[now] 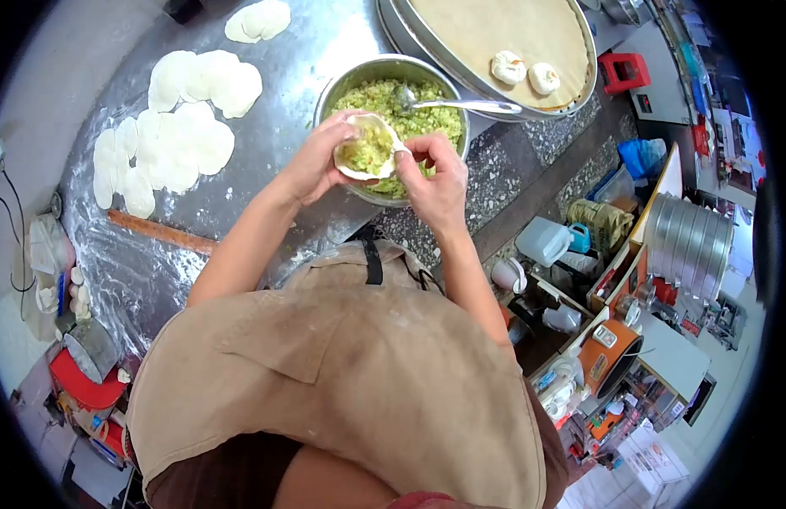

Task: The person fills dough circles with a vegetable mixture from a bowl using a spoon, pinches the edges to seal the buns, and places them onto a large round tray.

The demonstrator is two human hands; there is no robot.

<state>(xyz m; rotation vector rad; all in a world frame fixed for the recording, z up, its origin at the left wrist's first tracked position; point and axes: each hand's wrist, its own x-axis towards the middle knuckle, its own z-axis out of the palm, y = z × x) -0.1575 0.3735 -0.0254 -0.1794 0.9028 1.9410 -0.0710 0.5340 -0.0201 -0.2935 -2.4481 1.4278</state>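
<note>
My left hand [318, 159] cradles a round dough wrapper [365, 175] heaped with chopped green and yellow filling. At the wrapper's right edge, the fingers of my right hand [435, 174] pinch the rim. Both hands are above the near side of a metal bowl [327, 92] of the same chopped filling. A metal spoon [469, 106] rests in the bowl with its handle over the right rim. Two pleated buns [508, 68] sit on the lined steamer tray [461, 34] at the upper right.
Overlapping flat dough wrappers [185, 148] lie on the floured metal table [283, 85] to the left. A wooden rolling pin [160, 232] lies nearer my left arm. Stacked metal steamer rings [688, 246], a plastic jug [544, 241] and a red stool [624, 73] stand on the right.
</note>
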